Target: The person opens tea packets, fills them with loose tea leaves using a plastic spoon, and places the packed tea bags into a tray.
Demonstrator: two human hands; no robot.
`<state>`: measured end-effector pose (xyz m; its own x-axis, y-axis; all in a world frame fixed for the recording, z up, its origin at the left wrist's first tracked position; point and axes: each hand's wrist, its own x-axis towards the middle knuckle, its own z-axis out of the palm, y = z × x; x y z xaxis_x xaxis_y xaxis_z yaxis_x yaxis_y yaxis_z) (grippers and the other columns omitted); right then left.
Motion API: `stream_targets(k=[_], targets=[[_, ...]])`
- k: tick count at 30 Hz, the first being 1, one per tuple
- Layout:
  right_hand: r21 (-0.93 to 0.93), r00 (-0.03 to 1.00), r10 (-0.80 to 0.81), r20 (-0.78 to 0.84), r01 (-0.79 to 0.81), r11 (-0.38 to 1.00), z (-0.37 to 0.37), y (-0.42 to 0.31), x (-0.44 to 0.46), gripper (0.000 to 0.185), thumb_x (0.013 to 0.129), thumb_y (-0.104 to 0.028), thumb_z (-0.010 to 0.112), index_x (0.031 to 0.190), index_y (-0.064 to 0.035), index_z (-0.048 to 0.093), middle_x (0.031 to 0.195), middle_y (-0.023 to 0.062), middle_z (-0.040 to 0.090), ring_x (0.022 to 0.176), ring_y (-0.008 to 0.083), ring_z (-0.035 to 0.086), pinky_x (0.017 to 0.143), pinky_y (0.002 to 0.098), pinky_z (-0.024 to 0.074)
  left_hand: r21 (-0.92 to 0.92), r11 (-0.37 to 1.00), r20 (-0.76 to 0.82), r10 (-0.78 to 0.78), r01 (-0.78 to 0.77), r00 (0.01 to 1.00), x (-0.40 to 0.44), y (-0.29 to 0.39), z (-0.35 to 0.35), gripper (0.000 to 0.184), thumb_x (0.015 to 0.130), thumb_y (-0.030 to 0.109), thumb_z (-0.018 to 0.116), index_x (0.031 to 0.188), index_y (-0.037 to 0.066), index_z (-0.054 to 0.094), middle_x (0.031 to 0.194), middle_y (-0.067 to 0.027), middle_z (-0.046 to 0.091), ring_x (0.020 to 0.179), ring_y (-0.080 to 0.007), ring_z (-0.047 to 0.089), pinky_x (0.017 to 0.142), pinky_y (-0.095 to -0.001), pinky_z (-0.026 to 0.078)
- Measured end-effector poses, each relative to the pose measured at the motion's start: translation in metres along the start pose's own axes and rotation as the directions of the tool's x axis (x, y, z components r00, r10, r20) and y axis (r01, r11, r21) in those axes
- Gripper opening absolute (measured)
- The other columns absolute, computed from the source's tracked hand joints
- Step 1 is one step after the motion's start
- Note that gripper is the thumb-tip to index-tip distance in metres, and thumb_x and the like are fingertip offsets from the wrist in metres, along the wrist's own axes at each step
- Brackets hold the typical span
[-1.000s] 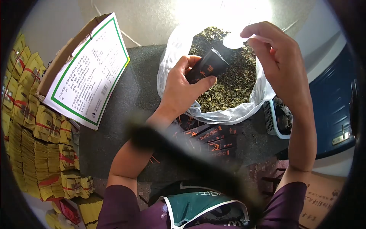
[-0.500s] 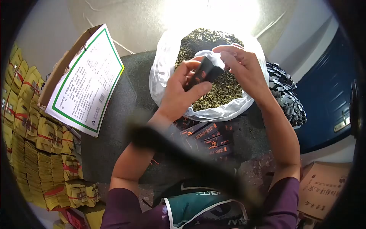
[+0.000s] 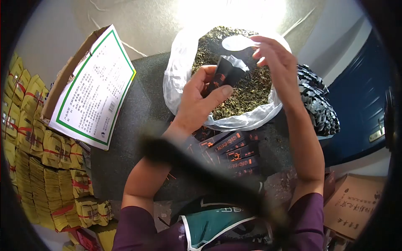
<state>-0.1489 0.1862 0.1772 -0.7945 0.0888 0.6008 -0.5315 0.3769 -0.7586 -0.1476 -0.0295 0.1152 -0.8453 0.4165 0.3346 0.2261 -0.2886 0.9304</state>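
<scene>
In the head view my left hand (image 3: 202,97) grips a small black pouch (image 3: 227,74) with orange print, its silvery mouth open and tilted up. My right hand (image 3: 277,56) pinches the handle of a white spoon (image 3: 238,42), whose bowl is just above the pouch mouth and apart from it. Both are over a white plastic bag (image 3: 178,79) holding dried, greenish tea-like leaves (image 3: 251,100). Several flat black pouches (image 3: 234,154) with orange print lie on the dark table below my left hand, partly hidden by a blurred black strap.
A cardboard box (image 3: 71,67) with a green-bordered printed sheet (image 3: 98,90) stands left. Bundled yellow packets (image 3: 46,175) are piled beyond it. Black packets (image 3: 320,102) heap right of the bag, near a dark blue container (image 3: 360,104). A brown carton (image 3: 354,205) sits lower right.
My right hand has lifted the spoon up and away from the pouch mouth, so its bowl now shows. My left hand still holds the pouch in nearly the same place.
</scene>
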Motion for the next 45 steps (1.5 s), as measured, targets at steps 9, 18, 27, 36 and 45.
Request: stream_targets(k=[9, 18, 27, 36, 45], targets=[[-0.185, 0.979, -0.167, 0.113, 0.186, 0.965, -0.066, -0.074, -0.106, 0.017, 0.094, -0.004, 0.063, 0.111, -0.0004, 0.067, 0.082, 0.0043, 0.063, 0.068, 0.0077, 0.056, 0.062, 0.0244, 0.0445, -0.15, 0.973, 0.246, -0.135, 0.176, 0.96, -0.031, 0.022, 0.041, 0.083, 0.08, 0.037, 0.079, 0.143, -0.003, 0.044, 0.124, -0.0105, 0.062, 0.106, -0.0139, 0.062, 0.093, -0.0279, 0.05], [-0.06, 0.963, 0.253, 0.09, -0.249, 0.967, -0.106, -0.062, -0.209, 0.02, 0.084, 0.0, 0.076, 0.102, -0.0009, 0.068, 0.082, 0.0087, 0.065, 0.064, 0.0131, 0.059, 0.055, 0.0276, 0.0444, 0.111, 0.988, 0.58, -0.15, 0.104, 0.801, -0.041, -0.025, 0.112, 0.066, 0.082, 0.028, 0.083, 0.135, 0.001, 0.054, 0.126, -0.013, 0.058, 0.12, -0.0233, 0.057, 0.102, -0.0382, 0.045], [-0.475, 0.772, 0.201, -0.603, -0.55, 0.687, -0.187, -0.051, -0.29, 0.012, 0.087, 0.006, 0.07, 0.094, -0.0004, 0.064, 0.082, 0.0018, 0.065, 0.074, 0.005, 0.056, 0.065, 0.0222, 0.0444, 0.248, 0.192, 0.933, 0.218, -0.95, 0.288, 0.014, -0.058, 0.232, 0.062, 0.08, 0.034, 0.076, 0.134, 0.006, 0.062, 0.151, -0.0067, 0.048, 0.146, -0.0272, 0.036, 0.12, -0.049, 0.026], [-0.522, 0.746, 0.035, -0.665, -0.498, 0.693, -0.229, -0.045, -0.273, 0.009, 0.092, 0.006, 0.066, 0.1, 0.0023, 0.067, 0.086, 0.0018, 0.068, 0.077, 0.0048, 0.059, 0.07, 0.0202, 0.0463, 0.255, -0.02, 0.952, 0.179, -0.967, 0.247, 0.074, -0.091, 0.291, 0.042, 0.092, 0.013, 0.054, 0.132, 0.01, 0.066, 0.15, -0.0029, 0.052, 0.147, -0.023, 0.036, 0.125, -0.049, 0.018], [-0.621, 0.887, 0.093, -0.453, -0.388, 0.681, -0.237, 0.015, -0.234, 0.012, 0.089, 0.0, 0.067, 0.1, 0.0008, 0.066, 0.091, 0.0172, 0.07, 0.085, 0.0361, 0.07, 0.073, 0.038, 0.0532, 0.269, 0.109, 0.946, 0.157, -0.957, 0.284, 0.075, -0.085, 0.287, 0.046, 0.09, 0.011, 0.059, 0.136, 0.009, 0.062, 0.149, -0.0048, 0.052, 0.147, -0.0248, 0.036, 0.125, -0.0486, 0.021]])
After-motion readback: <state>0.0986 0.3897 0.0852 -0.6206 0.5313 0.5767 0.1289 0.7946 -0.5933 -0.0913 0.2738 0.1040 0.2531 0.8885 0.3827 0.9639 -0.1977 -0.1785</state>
